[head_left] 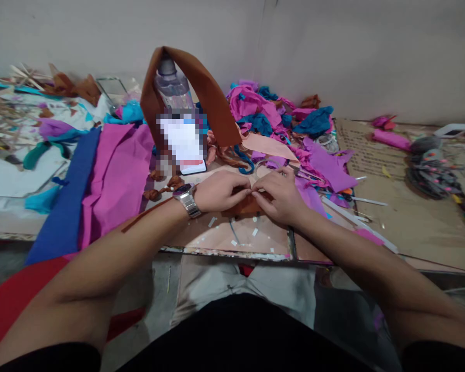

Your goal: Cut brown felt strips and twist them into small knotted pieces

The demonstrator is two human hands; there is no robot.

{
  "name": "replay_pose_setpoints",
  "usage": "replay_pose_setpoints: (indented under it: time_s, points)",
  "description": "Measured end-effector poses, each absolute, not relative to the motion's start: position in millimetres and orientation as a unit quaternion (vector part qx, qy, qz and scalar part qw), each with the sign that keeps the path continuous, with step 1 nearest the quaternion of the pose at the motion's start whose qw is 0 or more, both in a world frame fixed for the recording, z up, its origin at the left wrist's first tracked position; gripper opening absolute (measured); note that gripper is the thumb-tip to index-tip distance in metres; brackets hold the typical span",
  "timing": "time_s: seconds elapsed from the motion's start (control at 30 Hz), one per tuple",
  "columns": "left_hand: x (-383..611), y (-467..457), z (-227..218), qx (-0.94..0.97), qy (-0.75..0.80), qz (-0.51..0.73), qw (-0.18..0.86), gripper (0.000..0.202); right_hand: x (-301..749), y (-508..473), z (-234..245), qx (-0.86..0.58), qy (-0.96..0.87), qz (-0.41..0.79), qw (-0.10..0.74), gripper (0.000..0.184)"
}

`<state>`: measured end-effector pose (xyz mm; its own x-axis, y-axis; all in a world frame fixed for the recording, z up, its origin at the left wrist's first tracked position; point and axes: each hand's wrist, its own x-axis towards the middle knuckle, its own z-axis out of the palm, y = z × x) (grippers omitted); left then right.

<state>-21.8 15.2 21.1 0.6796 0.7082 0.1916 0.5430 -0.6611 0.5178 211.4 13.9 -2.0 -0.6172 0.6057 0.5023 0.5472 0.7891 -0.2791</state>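
Observation:
My left hand point(227, 191), with a metal watch point(186, 199) on its wrist, and my right hand point(277, 194) meet above the tabletop, thumbs and fingertips close together. Both are closed in a pinch on a brown strip point(246, 206) that looks like crepe paper. Part of it is hidden behind the fingers. A thin brown band point(137, 219) shows under my left forearm. Knotted brown pieces point(153, 194) lie left of the watch. Just beyond my right hand are a clear ring like a tape roll point(265, 166) and a pair of scissors point(310, 175).
A phone point(194, 168) leans against a plastic bottle point(174, 88) draped with a wide brown strip point(205, 93). Pink sheets point(116, 181) and a blue sheet point(67, 206) lie left. Crumpled pink and teal scraps point(251, 108) pile up behind. Cardboard point(395, 206) covers the right side.

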Motion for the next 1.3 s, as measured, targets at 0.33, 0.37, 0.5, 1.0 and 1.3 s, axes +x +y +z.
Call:
replay_pose_setpoints:
  time_s: [0.33, 0.37, 0.5, 1.0, 1.3]
  points:
    - [-20.5, 15.9, 18.0, 0.915, 0.331, 0.178, 0.145, 0.035, 214.5, 15.6, -1.0, -0.314, -0.905, 0.079, 0.277, 0.008]
    - [-20.1, 16.0, 18.0, 0.917, 0.33, 0.175, 0.14, 0.035, 214.3, 15.4, -1.1, -0.315, -0.905, 0.081, 0.275, 0.008]
    - [-18.3, 16.4, 17.7, 0.923, 0.331, 0.166, 0.11, 0.035, 212.9, 15.1, -1.1, -0.316, -0.906, 0.086, 0.267, 0.006]
    - [-20.0, 18.0, 12.9, 0.918, 0.33, 0.192, 0.11, 0.034, 213.0, 14.8, 0.0, -0.342, -0.894, 0.089, 0.276, 0.008]
    - [-19.7, 15.0, 14.2, 0.908, 0.343, 0.196, 0.14, 0.033, 212.2, 13.8, 0.8, -0.331, -0.897, 0.081, 0.283, 0.006]
